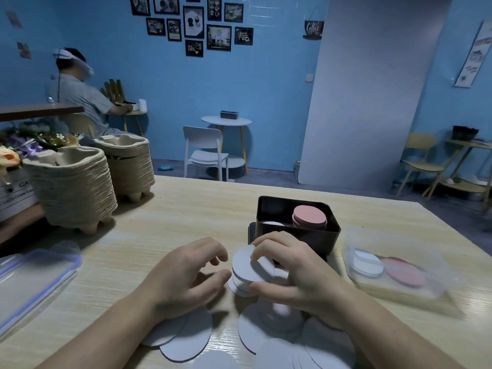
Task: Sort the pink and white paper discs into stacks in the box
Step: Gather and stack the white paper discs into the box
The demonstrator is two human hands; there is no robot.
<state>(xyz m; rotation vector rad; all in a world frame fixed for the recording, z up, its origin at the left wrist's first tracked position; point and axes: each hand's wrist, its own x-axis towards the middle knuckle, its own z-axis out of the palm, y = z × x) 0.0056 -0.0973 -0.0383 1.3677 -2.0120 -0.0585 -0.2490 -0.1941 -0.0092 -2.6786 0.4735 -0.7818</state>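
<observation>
Right hand (300,272) is shown gripping a stack of white discs (249,267) between fingers and thumb, just in front of the dark box (314,237). Left hand (183,272) is held at its 9 o'clock, fingers loosely bent, nothing grasped. A pink stack (309,215) is seen at the box's 3 o'clock side; loose discs (269,331) are spread on the tabletop (165,217) at 6 o'clock.

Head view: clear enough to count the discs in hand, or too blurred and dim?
Head view: dim and blue-tinted; left hand and right hand show motion blur, so the white discs the right holds blur together; the pink stack in the box reads sharper; wide lens bows the edges.
</observation>
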